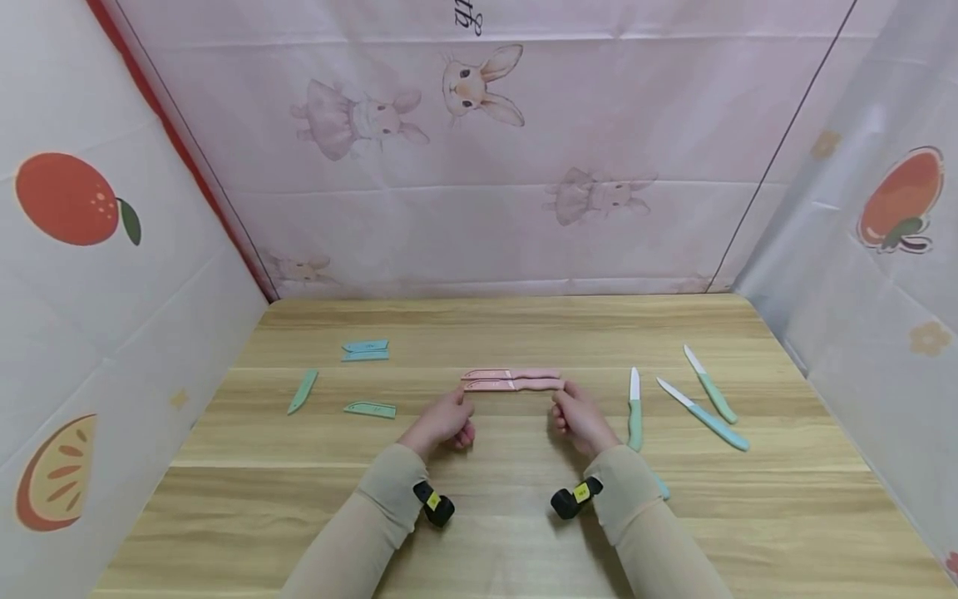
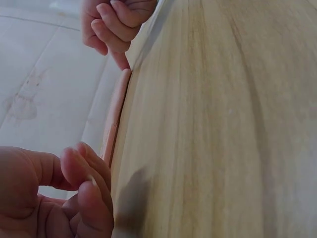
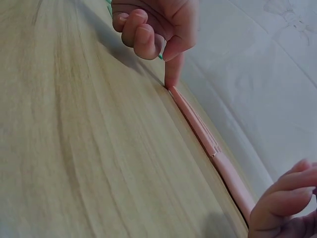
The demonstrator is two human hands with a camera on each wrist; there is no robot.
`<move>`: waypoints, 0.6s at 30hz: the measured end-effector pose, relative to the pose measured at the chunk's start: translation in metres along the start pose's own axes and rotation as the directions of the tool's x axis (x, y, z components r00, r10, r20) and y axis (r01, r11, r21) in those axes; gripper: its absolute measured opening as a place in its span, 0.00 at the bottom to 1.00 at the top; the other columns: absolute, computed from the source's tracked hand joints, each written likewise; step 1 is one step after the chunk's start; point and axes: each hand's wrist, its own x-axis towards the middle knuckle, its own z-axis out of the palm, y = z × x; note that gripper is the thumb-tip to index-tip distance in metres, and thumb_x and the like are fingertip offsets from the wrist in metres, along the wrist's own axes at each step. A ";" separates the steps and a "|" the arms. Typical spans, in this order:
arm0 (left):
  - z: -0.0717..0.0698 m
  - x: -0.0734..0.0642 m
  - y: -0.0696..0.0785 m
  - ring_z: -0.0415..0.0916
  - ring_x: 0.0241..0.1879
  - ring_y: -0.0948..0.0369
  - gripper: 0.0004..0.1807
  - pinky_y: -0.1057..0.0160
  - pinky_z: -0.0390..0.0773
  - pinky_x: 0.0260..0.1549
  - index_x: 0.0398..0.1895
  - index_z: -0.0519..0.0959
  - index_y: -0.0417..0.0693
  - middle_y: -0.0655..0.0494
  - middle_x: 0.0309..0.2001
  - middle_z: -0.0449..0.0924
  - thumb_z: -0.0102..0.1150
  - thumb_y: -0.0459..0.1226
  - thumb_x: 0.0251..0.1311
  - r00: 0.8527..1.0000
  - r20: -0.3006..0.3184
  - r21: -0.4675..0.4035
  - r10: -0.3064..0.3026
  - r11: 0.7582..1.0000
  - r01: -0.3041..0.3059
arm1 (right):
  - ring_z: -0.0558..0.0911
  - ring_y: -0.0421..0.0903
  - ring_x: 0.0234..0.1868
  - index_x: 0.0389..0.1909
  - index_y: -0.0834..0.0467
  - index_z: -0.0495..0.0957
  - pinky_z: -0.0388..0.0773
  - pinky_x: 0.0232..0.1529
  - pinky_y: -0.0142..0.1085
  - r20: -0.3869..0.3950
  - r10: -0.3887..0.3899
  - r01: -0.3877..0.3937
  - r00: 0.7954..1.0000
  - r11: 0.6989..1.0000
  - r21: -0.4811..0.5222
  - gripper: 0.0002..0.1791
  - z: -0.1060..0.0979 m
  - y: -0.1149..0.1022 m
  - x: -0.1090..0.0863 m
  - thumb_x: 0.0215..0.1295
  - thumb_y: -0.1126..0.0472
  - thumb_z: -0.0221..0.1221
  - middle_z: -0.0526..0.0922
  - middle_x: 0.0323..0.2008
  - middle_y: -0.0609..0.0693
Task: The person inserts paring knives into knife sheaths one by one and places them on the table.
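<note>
Two pink knives in pink sheaths lie side by side across the middle of the table in the head view, the near knife (image 1: 533, 384) just in front of the far knife (image 1: 537, 373). With its index finger extended, my left hand (image 1: 443, 420) touches the sheath tip of the near one; its other fingers are loosely bent, as the right wrist view shows. At the opposite end, the index finger of my right hand (image 1: 584, 416) touches the handle's butt, clearer in the left wrist view. Neither hand grips anything.
To the left lie blue sheaths (image 1: 365, 355), a green sheath (image 1: 370, 409) and another green sheath (image 1: 303, 391). On the right are unsheathed knives: a green knife (image 1: 635, 416), a blue knife (image 1: 711, 420) and another green knife (image 1: 714, 391). A blue handle end (image 1: 662, 487) shows beside my right sleeve.
</note>
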 end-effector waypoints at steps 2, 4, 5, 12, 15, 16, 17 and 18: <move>0.000 0.000 0.000 0.69 0.14 0.63 0.32 0.68 0.73 0.15 0.72 0.42 0.37 0.53 0.17 0.75 0.37 0.35 0.69 1.000 0.002 0.021 0.016 1.000 -0.016 | 0.62 0.36 0.16 0.64 0.65 0.52 0.60 0.15 0.24 0.007 -0.004 0.004 1.000 1.000 0.005 0.25 0.001 0.000 0.000 0.67 0.67 0.39 0.63 0.19 0.45; 0.000 -0.001 0.000 0.69 0.13 0.63 0.32 0.67 0.72 0.14 0.72 0.40 0.36 0.53 0.16 0.74 0.36 0.35 0.68 1.000 0.006 0.038 0.026 0.999 -0.026 | 0.62 0.36 0.16 0.65 0.64 0.53 0.60 0.15 0.24 0.004 0.000 0.000 1.000 1.000 0.011 0.25 0.002 0.000 -0.001 0.67 0.67 0.40 0.63 0.18 0.45; 0.000 -0.001 0.000 0.68 0.13 0.63 0.33 0.67 0.72 0.14 0.72 0.40 0.36 0.53 0.16 0.74 0.36 0.35 0.68 1.000 0.007 0.046 0.029 0.998 -0.030 | 0.62 0.36 0.16 0.65 0.64 0.53 0.60 0.15 0.25 0.006 -0.001 0.001 1.000 1.000 0.010 0.25 0.002 -0.001 -0.001 0.66 0.67 0.40 0.64 0.18 0.45; -0.001 -0.001 0.000 0.68 0.12 0.62 0.33 0.67 0.72 0.13 0.72 0.39 0.37 0.53 0.15 0.73 0.37 0.36 0.68 1.000 0.011 0.095 0.025 0.995 -0.026 | 0.62 0.37 0.17 0.66 0.64 0.52 0.61 0.16 0.25 0.013 0.001 -0.001 1.000 1.000 0.008 0.26 0.003 0.001 -0.001 0.66 0.67 0.40 0.64 0.19 0.46; -0.001 -0.001 0.000 0.68 0.13 0.62 0.34 0.67 0.72 0.13 0.72 0.39 0.38 0.53 0.15 0.73 0.37 0.36 0.68 1.000 0.015 0.105 0.017 0.994 -0.018 | 0.63 0.37 0.17 0.67 0.63 0.51 0.61 0.16 0.25 0.012 0.009 -0.010 1.000 1.000 0.007 0.27 0.003 0.001 -0.001 0.67 0.67 0.40 0.64 0.19 0.46; -0.001 -0.001 0.000 0.68 0.13 0.62 0.34 0.67 0.72 0.13 0.72 0.39 0.38 0.53 0.15 0.73 0.37 0.36 0.68 1.000 0.017 0.105 0.017 0.994 -0.019 | 0.63 0.37 0.18 0.68 0.63 0.50 0.61 0.17 0.26 0.012 0.014 -0.014 1.000 1.000 0.005 0.28 0.003 0.001 -0.001 0.67 0.66 0.39 0.65 0.20 0.46; -0.001 -0.001 0.000 0.68 0.13 0.62 0.34 0.67 0.72 0.13 0.72 0.38 0.38 0.53 0.15 0.73 0.37 0.36 0.68 1.000 0.019 0.105 0.017 0.994 -0.019 | 0.63 0.37 0.18 0.69 0.63 0.48 0.62 0.17 0.26 0.012 0.017 -0.017 1.000 1.000 0.007 0.28 0.003 0.001 0.000 0.68 0.66 0.39 0.65 0.20 0.46; -0.001 -0.002 0.000 0.68 0.13 0.62 0.34 0.67 0.72 0.13 0.72 0.38 0.38 0.53 0.15 0.73 0.37 0.36 0.68 1.000 0.018 0.107 0.018 0.994 -0.019 | 0.63 0.37 0.18 0.70 0.63 0.47 0.62 0.18 0.26 0.013 0.018 -0.018 1.000 1.000 0.005 0.29 0.003 0.001 0.000 0.68 0.66 0.39 0.65 0.20 0.46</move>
